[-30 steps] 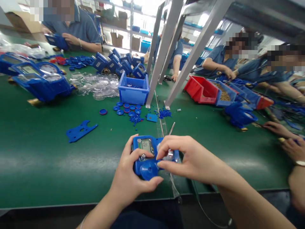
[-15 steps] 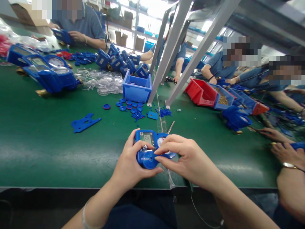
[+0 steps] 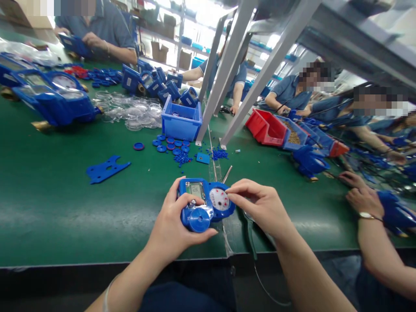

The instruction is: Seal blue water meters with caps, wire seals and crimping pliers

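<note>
near the front edge of the green counter (image 3: 65, 216), one blue meter (image 3: 208, 207) is held by the left hand (image 3: 173, 221), wrapped round its left side. it shows one grey display (image 3: 195, 189), one white dial (image 3: 219, 199) and one round blue cap (image 3: 199, 220). at the dial's right rim, the right hand (image 3: 261, 203) has thumb and forefinger close together; whether they pinch anything i cannot tell. beyond lie one flat blue plate (image 3: 105, 171) and one blue bin (image 3: 182, 126).
</note>
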The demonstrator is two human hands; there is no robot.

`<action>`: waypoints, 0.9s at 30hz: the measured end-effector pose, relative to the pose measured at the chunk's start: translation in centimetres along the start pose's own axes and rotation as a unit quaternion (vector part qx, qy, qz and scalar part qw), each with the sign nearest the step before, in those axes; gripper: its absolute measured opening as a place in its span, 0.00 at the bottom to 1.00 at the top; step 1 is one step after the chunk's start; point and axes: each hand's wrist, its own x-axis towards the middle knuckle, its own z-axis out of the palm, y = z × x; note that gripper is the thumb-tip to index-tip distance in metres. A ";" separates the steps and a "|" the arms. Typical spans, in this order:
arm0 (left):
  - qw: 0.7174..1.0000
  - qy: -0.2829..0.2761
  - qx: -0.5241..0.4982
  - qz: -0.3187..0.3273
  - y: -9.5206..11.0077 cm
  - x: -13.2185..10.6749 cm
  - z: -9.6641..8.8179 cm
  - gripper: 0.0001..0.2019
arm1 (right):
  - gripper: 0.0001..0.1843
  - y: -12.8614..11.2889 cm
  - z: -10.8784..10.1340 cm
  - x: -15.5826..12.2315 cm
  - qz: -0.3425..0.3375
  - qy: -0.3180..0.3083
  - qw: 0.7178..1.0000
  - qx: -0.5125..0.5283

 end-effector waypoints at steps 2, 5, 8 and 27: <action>1.000 0.001 0.009 0.008 -0.1 0.0 0.0 0.23 | 0.18 2.0 -1.0 -0.2 0.067 0.057 0.996 0.020; 1.000 0.010 0.018 0.011 0.0 -0.1 0.1 0.22 | 0.26 5.6 -2.4 -0.7 0.155 0.152 0.976 0.014; 0.999 0.026 0.026 0.002 0.4 -0.4 0.2 0.19 | 0.29 9.2 -3.4 -1.3 0.208 0.186 0.960 0.003; 0.992 0.021 0.124 0.004 -2.9 -0.5 -3.0 0.22 | 0.09 11.9 -3.3 -2.8 0.082 0.071 0.991 -0.075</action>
